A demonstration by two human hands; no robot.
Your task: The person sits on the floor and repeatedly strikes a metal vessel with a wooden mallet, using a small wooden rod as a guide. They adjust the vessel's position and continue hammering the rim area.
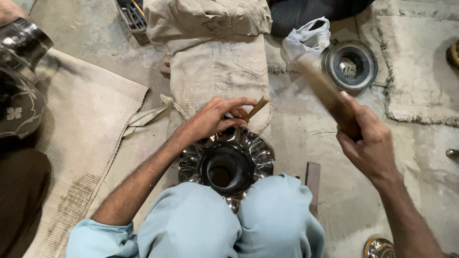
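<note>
A crumpled white plastic bag [307,39] lies at the top of the view, just beside a round dark metal ring-shaped piece [350,64] on the dusty cloth-covered floor. At the top left stands a small open metal box with tools [132,18] (its content is too small to tell). I see no label or sign that can be read.

The shiny fluted metal vessel with a dark round opening [226,162] lies between the person's knees in light blue trousers [234,220], with its opening turned up to the camera. The left hand [215,119] rests on the far rim of this vessel, and its fingers are closed around a thin light wooden rod [257,108], which points up and to the right, tilted. The lower end of the rod is hidden behind the fingers, so I cannot tell if it touches the metal.

The right hand [366,138] is raised to the right of the vessel, well apart from it, and it is closed firmly around the handle of a brown wooden mallet [322,91]. The mallet is blurred and its head points to the white bag.

At the left edge a large dark engraved metal pot [16,76] stands beside a beige ribbed mat [86,138]
</note>
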